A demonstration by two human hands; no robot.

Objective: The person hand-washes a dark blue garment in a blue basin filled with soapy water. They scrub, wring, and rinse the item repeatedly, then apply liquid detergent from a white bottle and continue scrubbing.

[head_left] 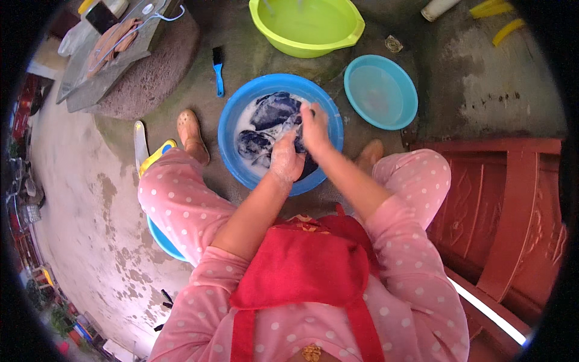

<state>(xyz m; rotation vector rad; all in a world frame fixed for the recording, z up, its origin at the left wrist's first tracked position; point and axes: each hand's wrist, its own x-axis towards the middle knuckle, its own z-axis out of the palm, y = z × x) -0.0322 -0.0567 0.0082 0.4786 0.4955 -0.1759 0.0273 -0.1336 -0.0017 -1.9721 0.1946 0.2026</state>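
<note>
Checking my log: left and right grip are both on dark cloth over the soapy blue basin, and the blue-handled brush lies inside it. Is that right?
Not quite: the head view shows the blue-handled brush on the ground, outside the blue basin. The left grip and right grip are on dark cloth, as logged.

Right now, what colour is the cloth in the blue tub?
The cloth is dark blue; the head view shows it best.

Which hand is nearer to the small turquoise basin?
The right hand. It is over the blue tub, left of the turquoise basin; the left hand is farther left and closer to the person's body.
</note>
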